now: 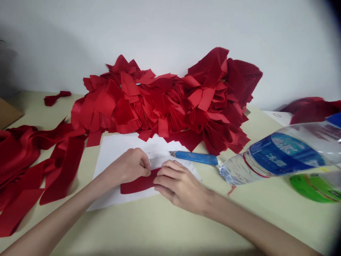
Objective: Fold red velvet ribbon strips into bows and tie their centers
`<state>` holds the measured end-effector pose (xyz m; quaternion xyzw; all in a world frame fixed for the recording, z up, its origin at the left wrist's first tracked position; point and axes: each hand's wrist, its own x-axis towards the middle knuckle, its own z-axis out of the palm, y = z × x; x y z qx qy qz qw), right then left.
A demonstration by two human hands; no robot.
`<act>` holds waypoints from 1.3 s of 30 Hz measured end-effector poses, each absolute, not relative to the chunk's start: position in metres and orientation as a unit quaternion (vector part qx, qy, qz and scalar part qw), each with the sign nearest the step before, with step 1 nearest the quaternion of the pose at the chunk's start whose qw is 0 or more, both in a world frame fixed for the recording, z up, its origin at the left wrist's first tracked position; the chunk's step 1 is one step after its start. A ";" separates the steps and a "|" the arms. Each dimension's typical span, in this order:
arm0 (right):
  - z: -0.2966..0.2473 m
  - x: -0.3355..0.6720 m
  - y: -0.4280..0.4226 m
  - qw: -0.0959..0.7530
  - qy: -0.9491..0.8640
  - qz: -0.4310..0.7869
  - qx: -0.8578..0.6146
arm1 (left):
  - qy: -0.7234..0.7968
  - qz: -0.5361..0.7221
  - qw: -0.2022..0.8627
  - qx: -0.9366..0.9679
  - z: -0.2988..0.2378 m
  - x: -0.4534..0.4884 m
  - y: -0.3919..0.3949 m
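Note:
A dark red fabric ribbon strip (137, 183) lies flat on a white paper sheet (114, 160). My left hand (130, 166) is curled over the strip's right part, its fingertips meeting my right hand. My right hand (179, 187) presses down on the strip's right end with its fingers together, hiding that end. A blue utility knife (195, 158) lies just beyond my right hand, its metal tip on the paper. Thin drawn lines show on the paper beside my fingers.
A large heap of cut red ribbon pieces (165, 103) stands against the white wall. Long red ribbons (39, 160) spread over the table's left side. A plastic water bottle (277, 158) lies at right, above a green round object (315, 187). Cardboard (7, 113) pokes in at far left.

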<state>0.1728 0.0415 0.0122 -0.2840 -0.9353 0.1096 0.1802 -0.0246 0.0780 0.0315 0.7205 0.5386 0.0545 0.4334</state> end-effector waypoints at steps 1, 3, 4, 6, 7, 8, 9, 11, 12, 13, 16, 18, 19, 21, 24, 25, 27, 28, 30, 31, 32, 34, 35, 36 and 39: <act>0.010 0.172 0.041 0.172 -0.939 0.103 -0.280 | 0.543 0.054 0.429 0.720 0.030 -0.024 0.078; 0.005 0.171 0.041 0.161 -0.943 0.092 -0.276 | 0.548 0.051 0.421 0.721 0.027 -0.023 0.077; 0.004 0.170 0.041 0.161 -0.944 0.087 -0.275 | 0.548 0.050 0.418 0.722 0.026 -0.022 0.077; 0.001 0.170 0.041 0.168 -0.944 0.081 -0.273 | 0.546 0.046 0.414 0.727 0.027 -0.021 0.076; 0.000 0.170 0.041 0.173 -0.943 0.080 -0.272 | 0.543 0.045 0.412 0.730 0.028 -0.022 0.076; -0.001 0.170 0.041 0.178 -0.942 0.081 -0.272 | 0.541 0.042 0.409 0.734 0.030 -0.024 0.076; -0.001 0.170 0.040 0.182 -0.941 0.084 -0.271 | 0.538 0.033 0.407 0.738 0.033 -0.027 0.077; -0.002 0.170 0.040 0.189 -0.939 0.094 -0.273 | 0.530 -0.001 0.407 0.744 0.040 -0.038 0.081; -0.002 0.170 0.040 0.192 -0.937 0.099 -0.274 | 0.523 -0.028 0.412 0.746 0.043 -0.046 0.083; -0.002 0.170 0.040 0.194 -0.936 0.102 -0.276 | 0.517 -0.052 0.417 0.746 0.046 -0.054 0.085; -0.002 0.170 0.039 0.199 -0.933 0.106 -0.281 | 0.524 -0.114 0.391 0.748 0.050 -0.074 0.092; -0.003 0.169 0.038 0.199 -0.932 0.105 -0.283 | 0.541 -0.124 0.344 0.757 0.050 -0.079 0.094; -0.003 0.169 0.038 0.198 -0.932 0.103 -0.284 | 0.551 -0.112 0.320 0.763 0.050 -0.078 0.094; -0.003 0.169 0.037 0.195 -0.933 0.094 -0.286 | 0.558 -0.060 0.286 0.777 0.048 -0.068 0.091; -0.004 0.169 0.036 0.194 -0.934 0.080 -0.289 | 0.518 0.023 0.284 0.806 0.043 -0.045 0.080; -0.005 0.169 0.036 0.196 -0.934 0.077 -0.290 | 0.507 0.041 0.286 0.812 0.040 -0.038 0.076; -0.006 0.169 0.035 0.203 -0.933 0.075 -0.289 | 0.494 0.059 0.291 0.817 0.034 -0.025 0.069; -0.008 0.169 0.035 0.207 -0.932 0.074 -0.288 | 0.494 0.070 0.292 0.816 0.031 -0.021 0.066; -0.010 0.170 0.035 0.214 -0.931 0.074 -0.285 | 0.500 0.090 0.299 0.808 0.026 -0.016 0.063; -0.011 0.170 0.035 0.218 -0.931 0.073 -0.285 | 0.503 0.098 0.303 0.803 0.024 -0.015 0.062; -0.013 0.170 0.034 0.220 -0.930 0.071 -0.285 | 0.506 0.102 0.308 0.799 0.023 -0.014 0.062; -0.014 0.170 0.034 0.226 -0.928 0.067 -0.287 | 0.509 0.103 0.311 0.796 0.022 -0.014 0.063; -0.013 0.169 0.033 0.231 -0.927 0.068 -0.287 | 0.508 0.103 0.311 0.796 0.022 -0.014 0.064; -0.012 0.170 0.033 0.238 -0.925 0.071 -0.286 | 0.507 0.102 0.311 0.797 0.021 -0.014 0.064; -0.007 0.170 0.032 0.268 -0.915 0.092 -0.286 | 0.504 0.106 0.309 0.799 0.020 -0.013 0.064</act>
